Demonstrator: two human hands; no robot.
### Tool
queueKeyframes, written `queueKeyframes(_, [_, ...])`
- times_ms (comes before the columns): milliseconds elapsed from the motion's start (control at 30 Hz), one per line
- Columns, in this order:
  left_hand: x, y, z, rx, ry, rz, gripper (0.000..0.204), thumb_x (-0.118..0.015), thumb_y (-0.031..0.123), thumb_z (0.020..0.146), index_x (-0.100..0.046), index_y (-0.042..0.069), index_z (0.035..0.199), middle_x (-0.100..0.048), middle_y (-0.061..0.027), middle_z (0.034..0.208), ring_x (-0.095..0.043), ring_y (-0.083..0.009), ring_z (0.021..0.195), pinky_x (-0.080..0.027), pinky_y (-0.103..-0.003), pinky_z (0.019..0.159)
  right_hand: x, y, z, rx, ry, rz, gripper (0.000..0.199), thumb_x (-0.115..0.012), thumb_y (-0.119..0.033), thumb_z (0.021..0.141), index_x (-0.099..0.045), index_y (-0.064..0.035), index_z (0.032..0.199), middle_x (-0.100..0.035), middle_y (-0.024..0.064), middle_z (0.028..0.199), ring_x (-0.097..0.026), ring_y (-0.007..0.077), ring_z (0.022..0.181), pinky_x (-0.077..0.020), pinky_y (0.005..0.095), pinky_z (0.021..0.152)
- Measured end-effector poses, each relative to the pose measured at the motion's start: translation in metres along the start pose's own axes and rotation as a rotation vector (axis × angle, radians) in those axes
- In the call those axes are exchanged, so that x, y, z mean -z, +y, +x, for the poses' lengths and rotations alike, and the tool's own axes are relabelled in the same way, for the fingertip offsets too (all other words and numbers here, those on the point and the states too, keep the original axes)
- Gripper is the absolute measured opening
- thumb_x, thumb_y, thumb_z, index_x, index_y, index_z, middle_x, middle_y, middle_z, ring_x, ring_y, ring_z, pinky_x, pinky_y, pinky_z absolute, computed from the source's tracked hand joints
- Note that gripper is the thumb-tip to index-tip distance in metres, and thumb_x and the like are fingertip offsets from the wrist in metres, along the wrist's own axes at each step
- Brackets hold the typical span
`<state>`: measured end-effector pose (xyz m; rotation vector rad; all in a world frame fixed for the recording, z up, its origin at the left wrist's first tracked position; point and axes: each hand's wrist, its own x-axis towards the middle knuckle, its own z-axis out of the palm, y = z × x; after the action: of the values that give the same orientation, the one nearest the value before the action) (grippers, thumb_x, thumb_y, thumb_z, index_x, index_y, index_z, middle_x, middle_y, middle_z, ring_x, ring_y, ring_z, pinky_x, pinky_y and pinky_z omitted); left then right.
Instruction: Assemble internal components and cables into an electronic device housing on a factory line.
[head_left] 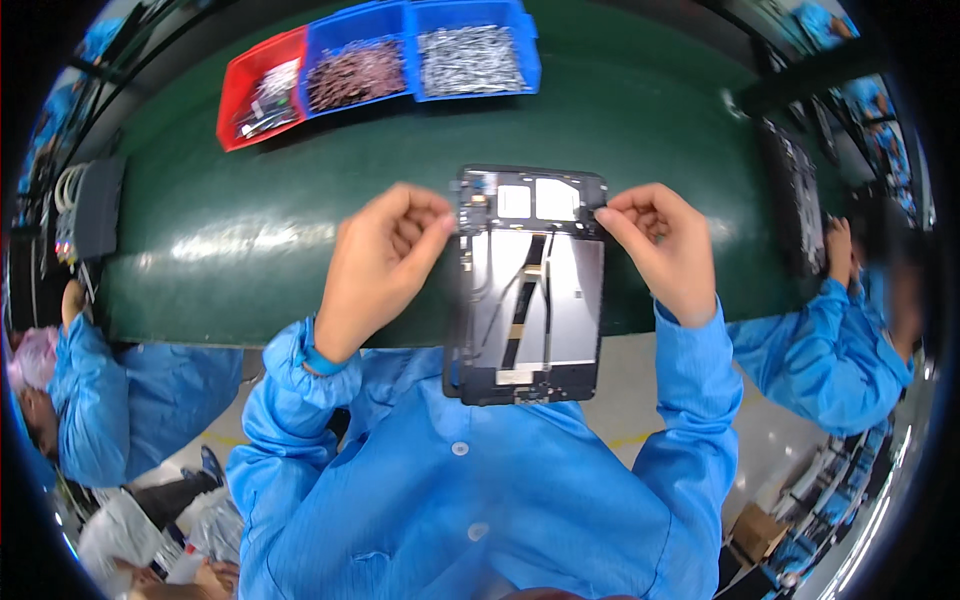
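Note:
I hold an opened tablet chassis (528, 300) upright between both hands, its inner side facing me with a shiny metal plate, flat ribbon cables and small boards at the top. My left hand (385, 262) pinches its upper left edge with the fingertips. My right hand (660, 245) pinches the upper right corner. The lower end of the chassis hangs over my blue coat, in front of the green table's near edge.
At the back of the green table (250, 240) stand a red bin (262, 90) and two blue bins (420, 50) of small parts. A grey box with cables (90, 205) sits left. People in blue coats work at left (110, 400) and right (840, 340), where another dark chassis (795, 200) lies.

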<state>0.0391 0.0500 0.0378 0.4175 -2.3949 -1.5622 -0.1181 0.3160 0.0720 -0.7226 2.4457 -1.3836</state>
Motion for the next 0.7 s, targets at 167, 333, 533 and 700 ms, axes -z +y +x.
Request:
queueKeyframes(167, [0.01, -0.004, -0.062, 0.494, -0.276, -0.337, 0.015, -0.071, 0.014, 0.103, -0.065, 0.0, 0.107, -0.07, -0.0031, 0.087, -0.062, -0.0057, 0.062, -0.046, -0.021, 0.047, -0.041, -0.026, -0.002, 0.574, -0.409, -0.112, 0.013, -0.075, -0.003, 0.09, -0.075, -0.0045, 0.103, -0.065, 0.0121, 0.094, -0.067, 0.0294, 0.084, -0.0543, 0.039, 0.073])
queueKeyframes(333, [-0.002, 0.005, -0.084, 0.484, -0.318, -0.395, 0.016, -0.072, 0.012, 0.102, -0.064, -0.001, 0.107, -0.07, -0.0045, 0.09, -0.064, -0.0067, 0.063, -0.047, -0.022, 0.046, -0.064, -0.041, 0.033, 0.405, -0.297, -0.204, 0.009, -0.074, -0.01, 0.093, -0.074, -0.0033, 0.1, -0.068, 0.0134, 0.097, -0.07, 0.0316, 0.082, -0.055, 0.0426, 0.072])
queueKeyframes(533, [-0.006, 0.005, -0.082, 0.441, -0.249, -0.304, 0.017, -0.076, 0.013, 0.099, -0.065, 0.001, 0.101, -0.068, -0.0033, 0.082, -0.064, -0.0047, 0.063, -0.047, -0.024, 0.048, -0.084, -0.039, 0.057, 0.189, -0.25, -0.329, 0.019, -0.079, -0.021, 0.092, -0.075, -0.0017, 0.093, -0.072, 0.0133, 0.076, -0.07, 0.0299, 0.068, -0.0521, 0.0405, 0.061])
queueKeyframes(700, [-0.025, 0.007, -0.062, 0.073, 0.059, 0.112, 0.028, -0.086, 0.018, 0.086, -0.064, 0.001, 0.088, -0.067, -0.0074, 0.076, -0.063, -0.0136, 0.058, -0.051, -0.031, 0.053, -0.086, -0.044, 0.057, 0.166, -0.202, -0.166, 0.024, -0.079, -0.022, 0.093, -0.073, 0.0008, 0.089, -0.068, 0.0108, 0.065, -0.065, 0.0212, 0.056, -0.0478, 0.0372, 0.054])
